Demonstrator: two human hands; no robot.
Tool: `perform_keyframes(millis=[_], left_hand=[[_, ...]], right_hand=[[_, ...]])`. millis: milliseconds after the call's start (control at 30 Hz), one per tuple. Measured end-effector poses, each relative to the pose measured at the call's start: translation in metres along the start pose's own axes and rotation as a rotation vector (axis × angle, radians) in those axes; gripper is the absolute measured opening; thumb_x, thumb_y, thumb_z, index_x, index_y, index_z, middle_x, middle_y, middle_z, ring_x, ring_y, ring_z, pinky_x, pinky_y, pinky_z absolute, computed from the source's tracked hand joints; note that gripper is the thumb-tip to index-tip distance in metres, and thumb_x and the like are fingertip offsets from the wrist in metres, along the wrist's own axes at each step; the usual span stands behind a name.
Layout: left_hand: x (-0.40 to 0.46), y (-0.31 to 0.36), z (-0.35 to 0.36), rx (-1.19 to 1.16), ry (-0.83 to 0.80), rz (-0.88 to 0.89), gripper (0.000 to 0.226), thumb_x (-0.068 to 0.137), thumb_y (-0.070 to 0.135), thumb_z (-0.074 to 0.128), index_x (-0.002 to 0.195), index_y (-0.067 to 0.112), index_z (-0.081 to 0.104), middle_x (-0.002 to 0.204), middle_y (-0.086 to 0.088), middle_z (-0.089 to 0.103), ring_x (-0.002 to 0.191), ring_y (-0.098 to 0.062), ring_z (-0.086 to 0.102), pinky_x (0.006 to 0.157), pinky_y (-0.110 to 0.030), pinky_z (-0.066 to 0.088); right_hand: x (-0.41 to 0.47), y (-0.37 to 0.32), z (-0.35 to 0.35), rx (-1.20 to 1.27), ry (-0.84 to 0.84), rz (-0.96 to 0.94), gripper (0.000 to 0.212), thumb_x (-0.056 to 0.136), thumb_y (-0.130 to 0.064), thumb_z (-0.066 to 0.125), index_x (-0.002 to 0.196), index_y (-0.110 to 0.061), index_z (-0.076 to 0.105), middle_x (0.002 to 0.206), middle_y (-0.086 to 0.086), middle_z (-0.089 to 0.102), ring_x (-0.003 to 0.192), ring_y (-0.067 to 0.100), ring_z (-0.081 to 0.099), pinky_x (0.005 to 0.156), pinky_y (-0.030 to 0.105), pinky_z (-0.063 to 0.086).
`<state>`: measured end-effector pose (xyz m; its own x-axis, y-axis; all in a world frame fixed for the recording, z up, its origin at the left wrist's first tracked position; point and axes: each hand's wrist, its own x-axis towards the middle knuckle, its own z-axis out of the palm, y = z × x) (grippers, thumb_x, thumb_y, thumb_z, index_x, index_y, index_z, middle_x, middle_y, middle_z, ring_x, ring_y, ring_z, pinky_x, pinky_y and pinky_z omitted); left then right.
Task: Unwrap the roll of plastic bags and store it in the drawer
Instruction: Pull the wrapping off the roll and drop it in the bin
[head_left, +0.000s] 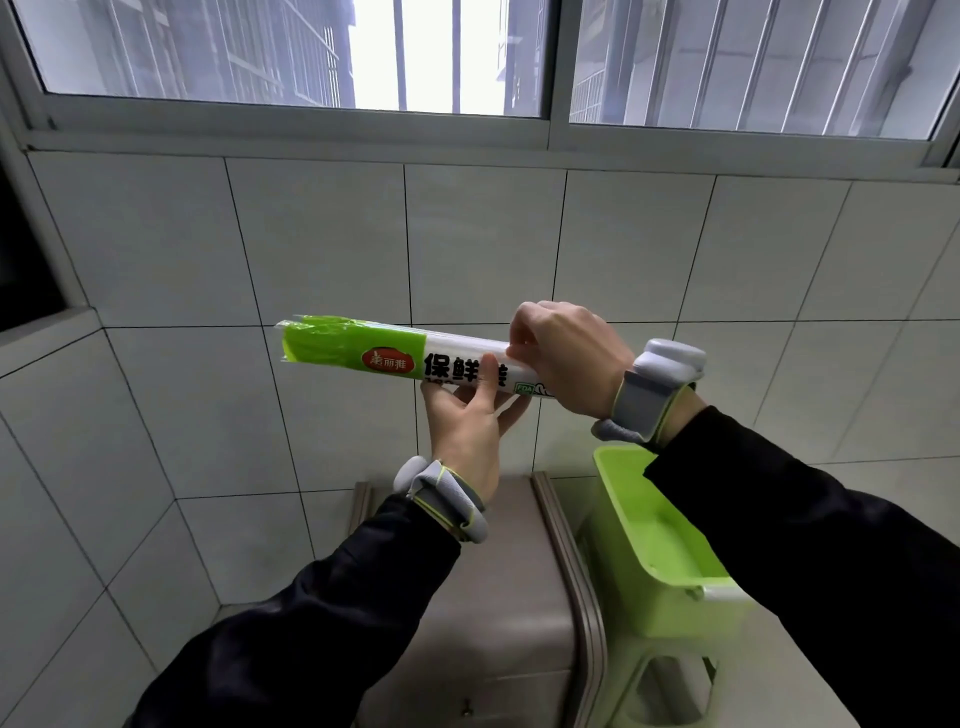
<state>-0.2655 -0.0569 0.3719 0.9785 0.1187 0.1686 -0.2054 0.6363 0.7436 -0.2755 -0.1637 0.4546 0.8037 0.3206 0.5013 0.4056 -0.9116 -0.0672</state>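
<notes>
- The roll of plastic bags (395, 356) is held up in the air in front of the tiled wall (322, 244), lying nearly level with its right end a little lower, still in its clear wrapper with a green band at the left end and white printed middle.
- The left hand (470, 415) comes up from below: its thumb lies across the front of the roll over the black printed characters, and its fingers reach under and behind the roll, so the roll sits pinched between thumb and fingers near its middle.
- The right hand (563, 356) covers the right end of the roll from above, its fingers curled down onto the top of the wrapper; the fingertips meet the roll just right of the left thumb.
- Whether the right fingertips are pinching loose wrapper or only pressing on it cannot be told.
- Both wrists wear grey bands over dark sleeves.
- Below the hands stands a grey cabinet (493, 597), and to its right a green bin (660, 545) with its open top.
- A window (452, 57) runs above the tiles.
</notes>
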Motion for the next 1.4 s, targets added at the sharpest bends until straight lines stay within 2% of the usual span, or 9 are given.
perform_keyframes(millis=[200,400,533,667,833,933,1167,1300,1400], left_hand=[[0.001,0.002,0.0,0.018,0.001,0.005,0.039,0.092,0.016,0.06,0.124,0.01,0.038,0.117,-0.022,0.063,0.095,-0.035,0.068,0.082,-0.052,0.056],[0.005,0.0,-0.007,-0.004,0.069,-0.046,0.041,0.092,0.016,0.061,0.124,0.01,0.037,0.119,-0.021,0.061,0.098,-0.036,0.067,0.08,-0.05,0.057],[0.006,-0.004,-0.013,-0.026,0.109,-0.067,0.043,0.091,0.016,0.062,0.124,0.01,0.036,0.123,-0.021,0.059,0.094,-0.033,0.068,0.078,-0.047,0.058],[0.0,-0.007,-0.008,0.014,0.022,-0.041,0.04,0.092,0.014,0.06,0.125,0.014,0.037,0.123,-0.021,0.059,0.098,-0.034,0.067,0.082,-0.05,0.057],[-0.001,-0.005,-0.009,-0.044,-0.086,-0.044,0.026,0.1,0.006,0.043,0.121,0.021,0.04,0.129,-0.027,0.051,0.092,-0.026,0.066,0.077,-0.046,0.058],[-0.004,-0.004,-0.009,0.017,-0.084,-0.007,0.04,0.094,-0.002,0.052,0.125,0.017,0.035,0.127,-0.028,0.051,0.09,-0.026,0.064,0.072,-0.037,0.058],[-0.008,-0.003,-0.006,0.021,-0.086,0.02,0.046,0.09,-0.003,0.058,0.124,0.017,0.036,0.121,-0.023,0.056,0.092,-0.028,0.064,0.075,-0.042,0.058],[-0.009,-0.003,-0.006,0.023,-0.102,0.028,0.045,0.089,-0.002,0.06,0.122,0.022,0.039,0.124,-0.022,0.056,0.099,-0.035,0.063,0.08,-0.052,0.056],[-0.012,-0.001,-0.008,0.029,-0.098,0.032,0.046,0.09,-0.002,0.059,0.124,0.021,0.038,0.122,-0.021,0.057,0.097,-0.032,0.064,0.081,-0.051,0.056]], right_hand=[[-0.006,-0.005,0.0,-0.016,0.002,-0.039,0.017,0.098,-0.03,0.047,0.102,-0.014,0.052,0.103,0.006,0.057,0.097,0.025,0.051,0.078,0.039,0.047],[-0.009,-0.012,-0.008,0.01,0.045,-0.003,0.019,0.1,-0.035,0.043,0.103,-0.016,0.048,0.094,0.0,0.056,0.077,0.026,0.047,0.067,0.034,0.039],[-0.006,-0.015,-0.015,0.073,0.119,-0.033,0.018,0.097,-0.035,0.048,0.106,-0.019,0.051,0.099,-0.002,0.063,0.084,0.027,0.058,0.072,0.038,0.048],[0.006,-0.022,-0.005,0.107,-0.016,-0.05,0.039,0.093,-0.04,0.055,0.127,-0.021,0.049,0.111,-0.001,0.062,0.095,0.019,0.061,0.082,0.042,0.052],[0.015,-0.033,0.007,0.102,0.009,-0.032,0.019,0.089,-0.04,0.06,0.1,-0.026,0.063,0.099,-0.003,0.062,0.09,0.021,0.059,0.077,0.038,0.051],[0.015,-0.037,0.007,0.1,0.03,-0.022,0.01,0.088,-0.032,0.061,0.09,-0.023,0.063,0.093,0.0,0.065,0.086,0.025,0.06,0.076,0.039,0.051],[0.014,-0.039,0.004,0.104,-0.012,0.035,0.014,0.092,-0.026,0.056,0.097,-0.014,0.062,0.099,0.007,0.063,0.09,0.027,0.058,0.074,0.031,0.041],[0.014,-0.042,-0.004,0.1,-0.086,0.055,0.017,0.095,-0.027,0.054,0.1,-0.012,0.062,0.1,0.009,0.064,0.092,0.028,0.059,0.076,0.032,0.043],[0.011,-0.046,-0.007,0.083,-0.127,0.021,0.021,0.098,-0.026,0.049,0.105,-0.009,0.058,0.108,0.011,0.06,0.098,0.028,0.056,0.08,0.033,0.041]])
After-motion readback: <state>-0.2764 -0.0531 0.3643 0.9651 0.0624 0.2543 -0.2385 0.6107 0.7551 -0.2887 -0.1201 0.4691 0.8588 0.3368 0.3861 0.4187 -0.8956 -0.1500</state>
